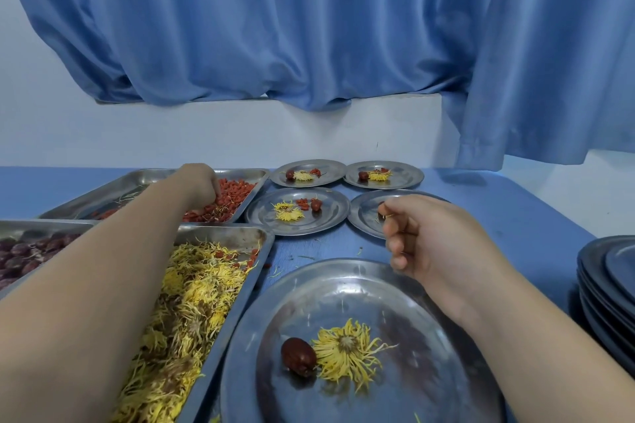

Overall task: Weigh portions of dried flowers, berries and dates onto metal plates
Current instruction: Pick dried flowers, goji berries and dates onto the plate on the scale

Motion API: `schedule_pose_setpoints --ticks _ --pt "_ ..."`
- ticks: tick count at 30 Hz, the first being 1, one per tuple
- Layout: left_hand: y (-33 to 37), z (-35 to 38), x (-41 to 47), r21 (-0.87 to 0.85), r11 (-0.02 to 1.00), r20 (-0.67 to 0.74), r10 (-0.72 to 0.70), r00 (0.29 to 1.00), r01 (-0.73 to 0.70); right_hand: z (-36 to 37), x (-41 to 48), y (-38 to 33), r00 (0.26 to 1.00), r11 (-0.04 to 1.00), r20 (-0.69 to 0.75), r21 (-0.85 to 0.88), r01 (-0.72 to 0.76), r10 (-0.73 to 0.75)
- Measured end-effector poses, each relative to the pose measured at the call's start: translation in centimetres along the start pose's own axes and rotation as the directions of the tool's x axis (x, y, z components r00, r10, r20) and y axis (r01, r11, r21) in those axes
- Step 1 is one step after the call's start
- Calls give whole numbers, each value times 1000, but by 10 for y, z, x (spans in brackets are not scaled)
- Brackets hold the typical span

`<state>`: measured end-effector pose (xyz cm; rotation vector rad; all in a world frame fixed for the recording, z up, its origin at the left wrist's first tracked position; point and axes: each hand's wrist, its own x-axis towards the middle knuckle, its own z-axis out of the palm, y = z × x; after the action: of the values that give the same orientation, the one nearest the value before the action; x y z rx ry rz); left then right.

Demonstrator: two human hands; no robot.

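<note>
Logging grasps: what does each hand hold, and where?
Left hand reaches into the red berries; any grip is hidden. Right hand seems to pinch a yellow petal strand at its end.

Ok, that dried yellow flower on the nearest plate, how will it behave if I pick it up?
Probably very light: the flower is all thin, dry, curled petals. Likely fragile and shedding, since loose strands lie on the plate and the table. It shouldn't roll, sitting flat, unlike the rounded date beside it.
</note>
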<state>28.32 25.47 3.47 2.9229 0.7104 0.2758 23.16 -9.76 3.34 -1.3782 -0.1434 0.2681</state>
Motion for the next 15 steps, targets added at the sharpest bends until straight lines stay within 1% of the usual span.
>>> schedule_pose_setpoints --ticks 3,5,7,9,11,15 --pt "-4 -4 -2 -66 998 -26 -2 1000 0 -1 1 0 1000 1000 1 12 3 -3" --pt "-5 -11 -4 -94 995 -33 30 999 -33 -1 0 -1 1000 1000 1 21 12 -12" --pt "-5 -18 -10 -181 981 -7 69 998 -69 -2 -1 -4 1000 999 5 26 23 -23" --pt "-1 -26 -23 -335 937 39 120 992 -100 -3 -2 -7 999 999 15 35 34 -35" --pt "8 -34 -42 -469 872 82 200 976 -140 -4 -4 -13 999 998 26 54 42 -43" --pt "39 -48 -94 -604 764 135 377 916 -225 -5 -10 -25 997 995 33 78 68 -71"
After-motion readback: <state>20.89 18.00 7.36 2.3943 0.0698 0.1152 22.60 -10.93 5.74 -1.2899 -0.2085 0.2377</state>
